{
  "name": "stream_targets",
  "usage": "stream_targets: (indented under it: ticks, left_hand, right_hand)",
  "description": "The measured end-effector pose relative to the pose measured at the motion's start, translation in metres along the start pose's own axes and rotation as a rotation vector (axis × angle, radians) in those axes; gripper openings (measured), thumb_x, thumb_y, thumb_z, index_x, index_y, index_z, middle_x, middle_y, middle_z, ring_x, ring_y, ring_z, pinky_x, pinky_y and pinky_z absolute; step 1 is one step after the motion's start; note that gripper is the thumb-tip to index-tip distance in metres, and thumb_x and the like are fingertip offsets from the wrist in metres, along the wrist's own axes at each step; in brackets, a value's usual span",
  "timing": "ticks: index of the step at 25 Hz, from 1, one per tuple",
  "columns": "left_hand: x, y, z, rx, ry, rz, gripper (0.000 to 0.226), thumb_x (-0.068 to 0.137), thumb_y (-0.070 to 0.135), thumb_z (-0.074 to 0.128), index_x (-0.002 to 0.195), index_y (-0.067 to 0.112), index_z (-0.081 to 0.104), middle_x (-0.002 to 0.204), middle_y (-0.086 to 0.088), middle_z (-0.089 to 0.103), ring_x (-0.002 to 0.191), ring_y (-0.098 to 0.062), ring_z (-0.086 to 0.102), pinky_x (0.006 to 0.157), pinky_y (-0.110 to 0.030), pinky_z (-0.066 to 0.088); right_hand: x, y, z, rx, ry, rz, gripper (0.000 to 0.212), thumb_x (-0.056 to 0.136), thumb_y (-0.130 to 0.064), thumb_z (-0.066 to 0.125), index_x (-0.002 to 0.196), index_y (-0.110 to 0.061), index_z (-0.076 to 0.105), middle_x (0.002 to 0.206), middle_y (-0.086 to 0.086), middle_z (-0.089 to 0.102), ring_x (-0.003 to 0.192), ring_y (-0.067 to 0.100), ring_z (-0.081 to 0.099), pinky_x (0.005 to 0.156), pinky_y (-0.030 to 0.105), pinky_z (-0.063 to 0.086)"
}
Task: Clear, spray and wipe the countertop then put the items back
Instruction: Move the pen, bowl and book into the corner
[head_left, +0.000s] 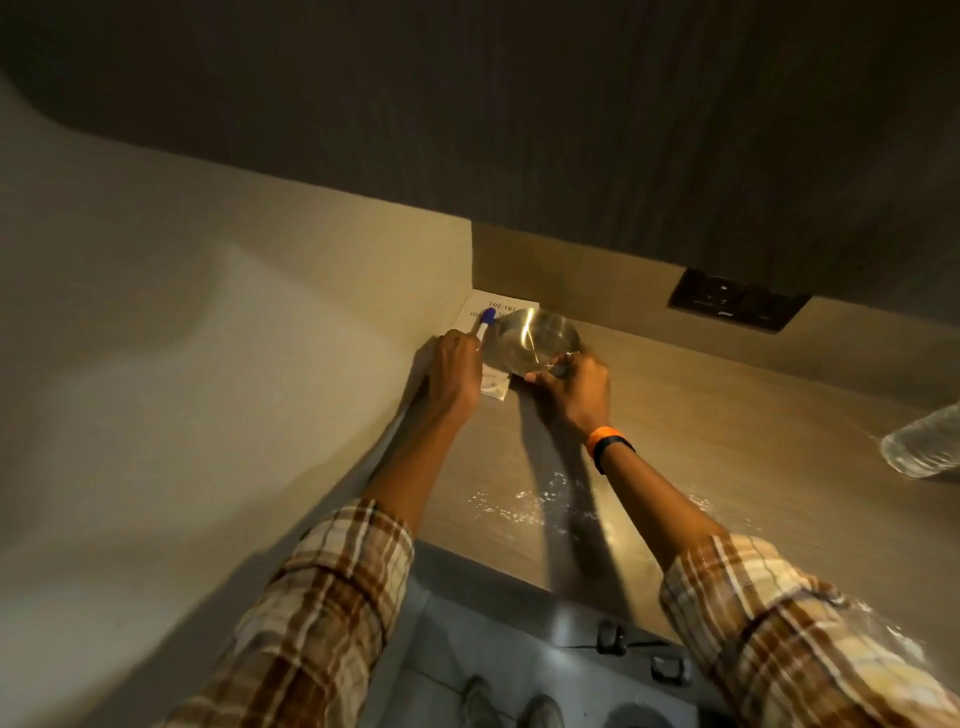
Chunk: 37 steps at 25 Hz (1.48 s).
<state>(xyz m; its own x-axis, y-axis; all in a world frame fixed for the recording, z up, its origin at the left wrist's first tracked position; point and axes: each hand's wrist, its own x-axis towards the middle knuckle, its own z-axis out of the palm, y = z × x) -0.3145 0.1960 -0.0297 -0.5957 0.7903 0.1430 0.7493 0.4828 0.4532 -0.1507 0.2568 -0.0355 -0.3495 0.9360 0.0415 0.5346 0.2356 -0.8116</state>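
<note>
A steel bowl (537, 338) sits in the far left corner of the wooden countertop (727, 431), partly on a white booklet (501, 306) with blue print. My right hand (569, 387) grips the bowl's near rim. My left hand (457, 371) holds a white marker with a blue cap (485, 319), cap pointing away, beside the bowl. A small white packet (493, 384) lies under the bowl's near left edge. Wet droplets (524, 506) shine on the counter's front part.
A clear plastic bottle (924, 447) lies at the right edge of view. A dark wall socket (737, 304) sits on the back wall under the dark cabinet. A beige wall (208, 338) bounds the counter's left side. Floor and small objects show below the front edge.
</note>
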Motion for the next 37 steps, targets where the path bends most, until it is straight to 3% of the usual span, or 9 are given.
stream_targets:
  ticks: [8,11,15,21,24,26,29,32,37]
  left_hand:
    - [-0.029,-0.039,0.010,0.079,0.034,0.145,0.033,0.093,0.012,0.067,0.126,0.009,0.064,0.131,-0.012,0.058,0.117,-0.023,0.056,0.090,-0.028,0.055]
    - [-0.021,-0.047,0.014,0.044,-0.033,0.131,0.029,0.098,0.012,0.058,0.126,0.006,0.063,0.133,-0.014,0.059,0.120,-0.024,0.057,0.099,-0.031,0.050]
    - [0.000,-0.047,0.007,0.070,-0.126,0.156,0.022,0.096,0.013,0.061,0.116,0.003,0.062,0.128,-0.015,0.061,0.116,-0.025,0.060,0.099,-0.032,0.050]
    - [0.005,-0.041,0.011,0.173,-0.160,0.187,0.034,0.097,0.011,0.061,0.129,0.001,0.055,0.139,-0.018,0.054,0.127,-0.030,0.053,0.106,-0.036,0.047]
    - [-0.006,-0.040,0.004,0.147,-0.090,0.209,0.039,0.098,0.018,0.056,0.133,0.002,0.053,0.140,-0.017,0.053,0.127,-0.030,0.054,0.103,-0.035,0.049]
    - [-0.021,-0.036,0.003,0.162,-0.011,0.283,0.053,0.096,0.035,0.055,0.139,0.005,0.049,0.141,-0.017,0.053,0.129,-0.031,0.053,0.105,-0.040,0.048]
    - [-0.042,-0.018,0.016,0.149,0.022,0.396,0.074,0.093,0.059,0.044,0.149,0.011,0.036,0.153,-0.015,0.041,0.140,-0.030,0.041,0.114,-0.046,0.040]
    - [-0.058,0.018,0.042,0.137,-0.049,0.479,0.084,0.094,0.069,0.030,0.157,0.015,0.017,0.163,-0.013,0.023,0.151,-0.029,0.022,0.123,-0.048,0.026]
    - [-0.089,0.114,0.093,0.092,-0.250,0.626,0.087,0.092,0.075,0.017,0.159,0.022,0.001,0.168,-0.008,0.004,0.156,-0.026,0.002,0.127,-0.048,0.010]
  right_hand:
    - [0.025,-0.017,0.040,-0.102,0.040,-0.029,0.022,0.090,-0.022,0.073,0.104,-0.005,0.069,0.109,0.016,0.071,0.095,0.032,0.067,0.079,0.038,0.055]
    - [0.032,-0.020,0.049,-0.119,0.063,-0.017,0.021,0.091,-0.021,0.071,0.104,-0.005,0.069,0.109,0.016,0.071,0.093,0.030,0.066,0.074,0.036,0.055]
    - [0.048,-0.028,0.058,-0.168,0.032,0.066,0.019,0.091,-0.018,0.069,0.102,-0.002,0.069,0.109,0.018,0.071,0.097,0.035,0.068,0.082,0.048,0.058]
    - [0.054,-0.029,0.066,-0.162,0.034,0.069,0.022,0.089,-0.017,0.071,0.105,-0.003,0.069,0.112,0.019,0.069,0.097,0.036,0.067,0.076,0.040,0.056]
    - [0.044,-0.019,0.059,-0.245,-0.009,0.025,0.035,0.092,-0.021,0.067,0.122,-0.004,0.060,0.131,0.020,0.057,0.110,0.040,0.062,0.088,0.045,0.054]
    - [0.029,-0.004,0.045,-0.398,-0.001,-0.041,0.052,0.093,-0.036,0.064,0.134,-0.006,0.052,0.145,0.022,0.043,0.128,0.041,0.051,0.102,0.047,0.048]
    - [0.001,0.029,0.010,-0.596,-0.009,-0.090,0.086,0.089,-0.064,0.053,0.154,-0.013,0.031,0.165,0.019,0.017,0.154,0.036,0.015,0.126,0.051,0.016]
    - [-0.030,0.067,-0.039,-0.681,0.024,-0.105,0.097,0.085,-0.079,0.035,0.158,-0.015,0.023,0.168,0.014,0.009,0.157,0.032,0.002,0.127,0.053,0.004]
    - [-0.082,0.126,-0.136,-0.703,0.162,0.064,0.097,0.087,-0.079,0.037,0.159,-0.015,0.020,0.167,0.016,0.014,0.157,0.031,0.006,0.128,0.051,0.007]
